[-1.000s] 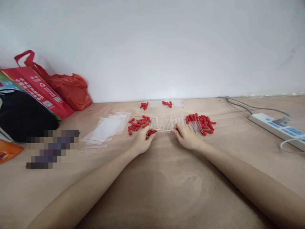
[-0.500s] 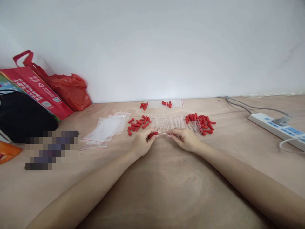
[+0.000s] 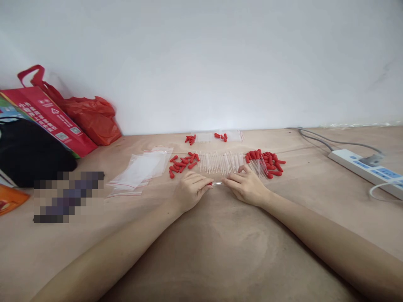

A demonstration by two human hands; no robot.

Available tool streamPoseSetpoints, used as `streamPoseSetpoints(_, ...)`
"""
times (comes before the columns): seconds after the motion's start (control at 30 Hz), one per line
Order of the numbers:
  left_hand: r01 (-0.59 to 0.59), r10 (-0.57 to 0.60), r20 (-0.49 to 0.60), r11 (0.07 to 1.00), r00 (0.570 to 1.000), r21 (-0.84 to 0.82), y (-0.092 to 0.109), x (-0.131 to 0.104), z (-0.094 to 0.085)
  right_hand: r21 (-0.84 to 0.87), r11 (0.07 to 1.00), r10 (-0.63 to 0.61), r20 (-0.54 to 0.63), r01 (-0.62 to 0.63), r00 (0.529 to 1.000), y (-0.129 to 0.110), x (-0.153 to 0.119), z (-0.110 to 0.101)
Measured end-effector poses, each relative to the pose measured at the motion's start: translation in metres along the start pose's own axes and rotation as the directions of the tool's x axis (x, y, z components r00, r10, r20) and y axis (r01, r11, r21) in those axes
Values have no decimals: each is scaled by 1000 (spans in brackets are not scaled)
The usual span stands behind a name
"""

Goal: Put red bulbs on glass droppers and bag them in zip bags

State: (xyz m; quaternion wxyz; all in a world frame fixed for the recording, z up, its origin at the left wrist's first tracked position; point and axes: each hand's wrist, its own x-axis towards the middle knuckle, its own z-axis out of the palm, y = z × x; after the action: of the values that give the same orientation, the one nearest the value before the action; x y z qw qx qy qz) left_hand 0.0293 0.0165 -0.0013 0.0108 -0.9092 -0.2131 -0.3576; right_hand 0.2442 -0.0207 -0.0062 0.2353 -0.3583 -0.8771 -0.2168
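My left hand (image 3: 192, 191) is closed on a red rubber dropper bulb (image 3: 210, 183), of which only the tip shows past the fingers. A thin clear dropper tube (image 3: 217, 183) runs from that bulb to my right hand (image 3: 245, 184), whose fingers pinch its other end. Beyond both hands lies a row of clear dropper tubes (image 3: 217, 162). Loose red bulbs (image 3: 180, 164) are scattered at the row's left. Tubes fitted with red bulbs (image 3: 255, 156) lie at its right, beside a heap of more red bulbs (image 3: 273, 163).
Flat zip bags (image 3: 141, 170) lie left of the loose bulbs. Another zip bag (image 3: 235, 135) is near the wall with small red bulbs (image 3: 190, 139) around it. A power strip (image 3: 365, 170) stands right; red bags (image 3: 91, 119) and a black bag (image 3: 31, 155) stand left.
Both hands have come slightly nearer to me. The left fingers now cover most of the red bulb, and less of the tube shows between the hands.
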Motion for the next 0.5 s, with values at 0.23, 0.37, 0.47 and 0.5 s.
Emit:
streamPoseSetpoints(0.23,-63,62,28,997,998,39,4,0,-1,-44,998,-47,-66,44,997,-3,0,-5)
streamPoseSetpoints(0.37,-83,82,12,996,997,29,4,-1,-1,-43,998,-42,-66,39,997,-6,0,-4)
streamPoseSetpoints(0.47,-74,74,18,997,997,20,4,-1,0,-38,999,-33,-55,31,998,-7,0,-3)
streamPoseSetpoints(0.5,-64,64,24,998,998,19,4,-1,0,-36,999,-31,-52,29,998,-7,0,-2)
